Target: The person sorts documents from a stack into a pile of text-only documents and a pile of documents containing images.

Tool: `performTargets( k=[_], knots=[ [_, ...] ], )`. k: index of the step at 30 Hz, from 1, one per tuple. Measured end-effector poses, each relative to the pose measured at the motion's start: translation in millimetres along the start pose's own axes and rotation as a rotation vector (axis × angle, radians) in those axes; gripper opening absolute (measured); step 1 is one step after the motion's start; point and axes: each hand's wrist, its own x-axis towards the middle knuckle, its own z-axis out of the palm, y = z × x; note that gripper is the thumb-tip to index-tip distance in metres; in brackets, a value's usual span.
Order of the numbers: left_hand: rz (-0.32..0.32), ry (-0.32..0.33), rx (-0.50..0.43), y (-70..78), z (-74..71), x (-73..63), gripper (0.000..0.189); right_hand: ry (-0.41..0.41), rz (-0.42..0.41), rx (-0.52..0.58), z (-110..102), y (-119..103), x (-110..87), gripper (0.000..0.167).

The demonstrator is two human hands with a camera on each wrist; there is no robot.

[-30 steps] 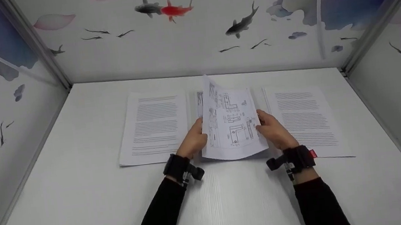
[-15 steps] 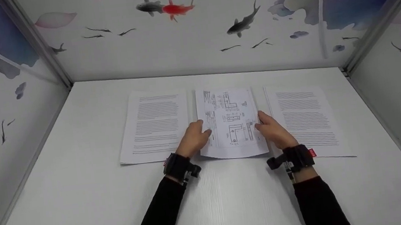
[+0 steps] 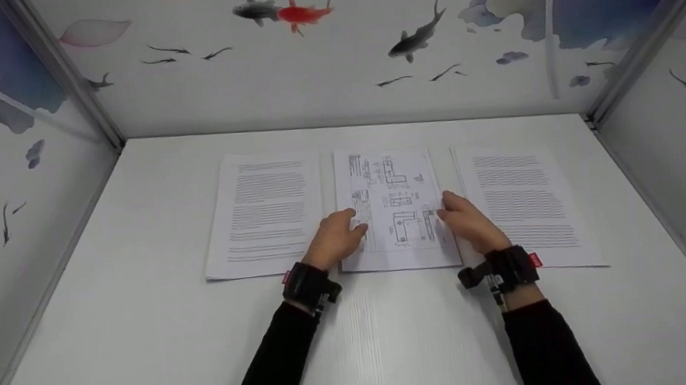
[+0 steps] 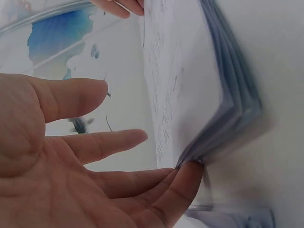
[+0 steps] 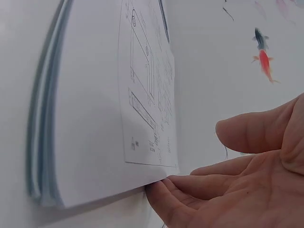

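Note:
A stack of papers [image 3: 411,256] lies flat in the middle of the white table, its top sheet printed with technical drawings. Along its left edge, my left hand [image 3: 333,240] touches the sheets with the lower fingertips, while thumb and index finger stand apart above, as the left wrist view shows. My right hand [image 3: 476,224] is at the opposite edge; in the right wrist view its fingertips meet the side of the drawing stack [image 5: 90,142] and the thumb [image 5: 251,130] is lifted away. The layered sheet edges [image 4: 237,95] show at the near corner.
Left of the drawings lies a stack of text pages [image 3: 269,220]. Another stack of text pages [image 3: 524,197] lies to the right, slightly fanned at its near edge. White panels with painted fish [image 3: 306,14] enclose the table [image 3: 141,344] at the back and sides.
The top sheets, lifted and bent a second ago, have come down flat on the stack. My left thumb has come off the paper, and the left hand has shifted slightly right.

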Motion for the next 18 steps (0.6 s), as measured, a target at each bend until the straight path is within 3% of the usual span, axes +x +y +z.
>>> performTargets(
  k=[7, 10, 14, 16, 18],
  knots=[
    [0.044, 0.014, 0.042, -3.3, -0.9, 0.4, 0.045, -0.001, -0.012, 0.009, -1, -1, 0.1, 0.056],
    [0.043, 0.001, 0.031, -3.7, -3.8, -1.3, 0.046, 0.039, -0.07, -0.011, -9, 1, -1.2, 0.053],
    [0.068, 0.045, 0.017, -5.6, -6.7, -3.3, 0.045, 0.263, -0.181, -0.174, -33, 11, -5.7, 0.044],
    [0.101, 0.097, 0.018, -6.1, -7.9, -4.0, 0.042, 0.376, -0.168, -0.305, -46, 19, -9.3, 0.043],
    [0.135, 0.15, 0.013, -6.3, -9.4, -4.7, 0.038, 0.427, -0.11, -0.413, -55, 25, -12.9, 0.049]
  ],
)
